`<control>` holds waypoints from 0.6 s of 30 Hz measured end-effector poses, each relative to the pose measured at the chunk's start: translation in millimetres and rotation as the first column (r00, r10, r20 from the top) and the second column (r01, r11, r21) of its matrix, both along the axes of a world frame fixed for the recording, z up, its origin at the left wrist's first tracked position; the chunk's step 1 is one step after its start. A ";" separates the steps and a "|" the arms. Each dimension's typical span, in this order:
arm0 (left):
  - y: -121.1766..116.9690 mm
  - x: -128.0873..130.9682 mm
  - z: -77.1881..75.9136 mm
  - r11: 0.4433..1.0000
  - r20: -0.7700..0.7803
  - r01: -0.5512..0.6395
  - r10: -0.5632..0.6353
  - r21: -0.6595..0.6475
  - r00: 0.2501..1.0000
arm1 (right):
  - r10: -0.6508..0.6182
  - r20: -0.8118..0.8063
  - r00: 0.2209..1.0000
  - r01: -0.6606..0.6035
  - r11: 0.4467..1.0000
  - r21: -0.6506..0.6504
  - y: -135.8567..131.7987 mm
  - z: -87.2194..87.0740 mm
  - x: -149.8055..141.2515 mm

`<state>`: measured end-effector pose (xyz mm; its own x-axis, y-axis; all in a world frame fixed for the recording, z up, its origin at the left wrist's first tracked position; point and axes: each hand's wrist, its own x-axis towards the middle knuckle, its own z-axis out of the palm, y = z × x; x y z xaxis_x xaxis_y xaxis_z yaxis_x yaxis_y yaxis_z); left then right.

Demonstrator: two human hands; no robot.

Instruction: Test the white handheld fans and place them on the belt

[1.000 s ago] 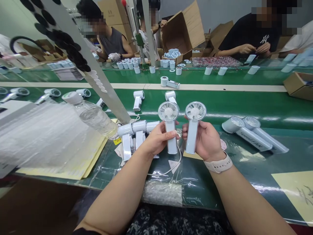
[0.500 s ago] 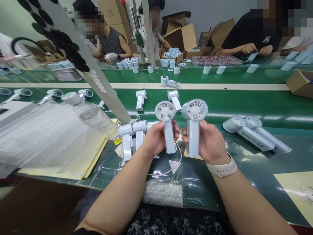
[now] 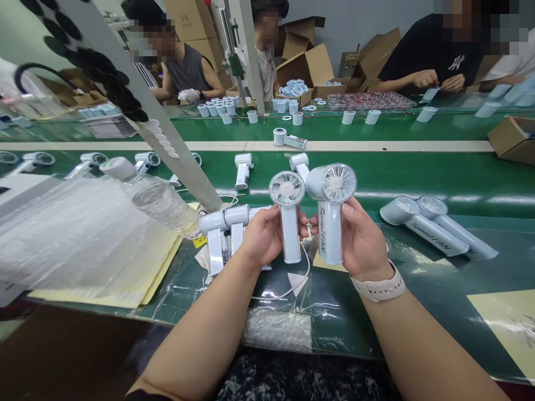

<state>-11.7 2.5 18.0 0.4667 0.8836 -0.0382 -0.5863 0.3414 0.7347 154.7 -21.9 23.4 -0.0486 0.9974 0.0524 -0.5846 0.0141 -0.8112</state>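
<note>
**Q:** I am watching from far away. What does my left hand grasp now?

**A:** It grasps a white handheld fan firmly by the handle, and the fan head points up.

**Q:** And my right hand?

**A:** It is closed around a second handheld fan. This one has "Speed FAN" printed on the handle, and its head is tilted. The two fans are just beside each other, not touching.

**Q:** What do I have near my hands on the bench?

**A:** Left of your left hand lie more white fans, and right of your right hand lie two fans on their sides. A white cable curves below your hands.
</note>
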 end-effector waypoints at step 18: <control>1.8 0.2 -9.4 0.975 -0.301 -0.202 0.222 0.094 0.928 | -0.038 0.004 0.999 0.038 0.990 -0.138 12.6 -9.7 0.1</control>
<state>-11.5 4.3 8.6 0.2421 0.9657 -0.0934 -0.3821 0.1834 0.9057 154.8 -9.3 13.6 -0.0101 0.9963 -0.0859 -0.5845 -0.0756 -0.8079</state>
